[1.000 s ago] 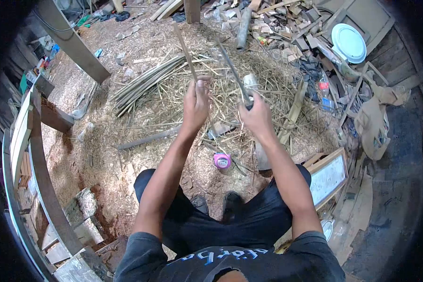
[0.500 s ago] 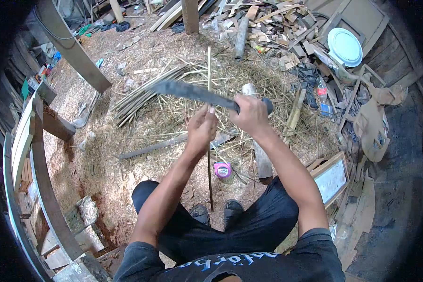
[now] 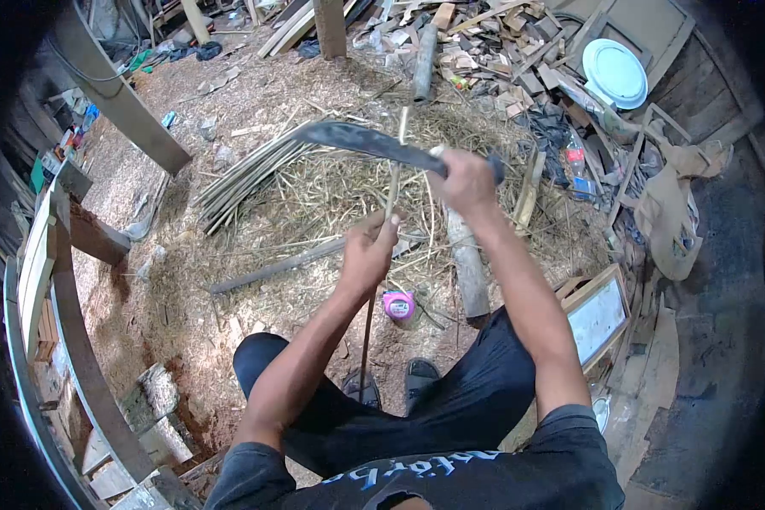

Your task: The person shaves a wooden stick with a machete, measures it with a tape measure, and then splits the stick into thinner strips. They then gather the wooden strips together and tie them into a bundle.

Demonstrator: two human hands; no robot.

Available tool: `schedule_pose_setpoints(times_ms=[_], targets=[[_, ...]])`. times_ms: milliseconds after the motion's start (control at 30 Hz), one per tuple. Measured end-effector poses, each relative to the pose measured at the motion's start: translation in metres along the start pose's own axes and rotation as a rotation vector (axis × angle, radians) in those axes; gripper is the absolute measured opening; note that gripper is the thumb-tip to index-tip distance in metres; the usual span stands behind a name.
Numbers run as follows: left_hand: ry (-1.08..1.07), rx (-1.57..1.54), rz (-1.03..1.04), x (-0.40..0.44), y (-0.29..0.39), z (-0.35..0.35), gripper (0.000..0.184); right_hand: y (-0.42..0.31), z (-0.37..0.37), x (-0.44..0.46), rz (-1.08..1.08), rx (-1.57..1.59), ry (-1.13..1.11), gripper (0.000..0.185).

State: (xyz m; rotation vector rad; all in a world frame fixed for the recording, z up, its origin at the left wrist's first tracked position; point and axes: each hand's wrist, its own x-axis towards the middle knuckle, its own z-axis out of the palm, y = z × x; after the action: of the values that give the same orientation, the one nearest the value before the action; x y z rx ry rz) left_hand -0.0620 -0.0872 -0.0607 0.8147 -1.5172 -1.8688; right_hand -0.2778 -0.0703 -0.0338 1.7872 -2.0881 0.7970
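My left hand (image 3: 369, 253) is closed around a thin wooden stick (image 3: 393, 189), which leans with its top to the right and its lower end down by my feet. In my right hand (image 3: 467, 183) is the dark handle of a machete (image 3: 353, 138). Its long blade points left and crosses the stick above my left hand; whether the edge touches the wood I cannot tell. Beyond my hands lies a bundle of thin sticks (image 3: 251, 185) on the ground. A pink tape measure (image 3: 399, 305) rests on the shavings in front of my feet.
A short log (image 3: 469, 272) lies ahead of my right knee, and a flat wooden strip (image 3: 276, 268) lies left of my left hand. Wood scraps (image 3: 510, 64) are piled at the back right near a pale blue lid (image 3: 616, 75). A post (image 3: 127, 93) slants at the left.
My right hand and the machete have moved up and slightly right. My left hand sits a little lower, and the stick has tilted from nearly upright, its top now further right.
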Motion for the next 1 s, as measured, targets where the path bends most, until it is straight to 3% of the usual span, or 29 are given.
schedule_pose_setpoints(times_ms=[67,100,133,200,233,333,367,400,467,500,667,733,800,867,900,933,1000], targets=[[0.016,0.006,-0.002,-0.002,-0.001,0.009,0.033,-0.021,0.006,-0.009,-0.163,0.140,0.051,0.009],[0.019,-0.032,-0.009,-0.004,-0.001,0.011,0.033,-0.026,0.002,-0.005,-0.347,0.103,0.096,0.010],[0.018,-0.026,-0.016,-0.006,0.001,0.008,0.033,-0.022,0.001,-0.003,-0.339,0.108,0.096,0.010],[-0.011,-0.001,-0.092,-0.013,0.006,-0.001,0.031,0.001,-0.003,0.007,0.076,0.063,0.000,0.012],[-0.009,-0.003,-0.101,-0.015,0.001,-0.001,0.031,0.010,-0.006,0.007,-0.003,0.006,0.123,0.013],[-0.048,-0.031,-0.015,-0.005,-0.012,0.009,0.033,-0.005,0.004,-0.003,-0.109,0.100,0.005,0.014],[-0.038,-0.020,-0.025,-0.008,-0.013,0.011,0.034,-0.007,0.005,0.000,-0.308,0.045,0.064,0.012],[-0.037,-0.012,-0.031,-0.010,-0.009,0.007,0.034,-0.007,0.001,0.004,-0.302,0.052,0.065,0.012],[-0.001,0.144,-0.072,-0.010,0.001,-0.001,0.035,0.000,-0.010,0.014,0.237,0.073,-0.174,0.015],[-0.073,0.014,-0.106,0.000,0.004,-0.002,0.036,0.004,-0.009,0.015,0.144,-0.023,-0.042,0.019],[-0.106,-0.110,-0.065,0.005,-0.013,-0.003,0.035,-0.008,-0.003,0.007,0.064,0.020,-0.084,0.011],[-0.061,-0.115,-0.143,-0.001,-0.002,-0.001,0.035,-0.009,0.013,0.000,-0.322,0.089,0.130,0.010],[-0.088,-0.041,-0.054,-0.007,-0.006,-0.007,0.034,0.004,0.010,0.004,-0.276,0.066,0.099,0.013],[-0.064,0.016,-0.045,-0.004,-0.001,-0.005,0.033,0.011,-0.003,0.011,0.110,-0.058,-0.008,0.008],[-0.064,-0.027,-0.028,-0.001,-0.012,-0.003,0.033,0.003,-0.006,0.010,0.166,0.051,-0.090,0.008],[-0.066,-0.033,-0.018,-0.002,-0.011,0.001,0.033,-0.012,-0.011,0.007,0.124,0.012,-0.137,0.009],[-0.047,0.008,-0.036,-0.012,-0.012,0.005,0.034,-0.014,0.005,0.001,-0.279,0.008,0.085,0.009]])
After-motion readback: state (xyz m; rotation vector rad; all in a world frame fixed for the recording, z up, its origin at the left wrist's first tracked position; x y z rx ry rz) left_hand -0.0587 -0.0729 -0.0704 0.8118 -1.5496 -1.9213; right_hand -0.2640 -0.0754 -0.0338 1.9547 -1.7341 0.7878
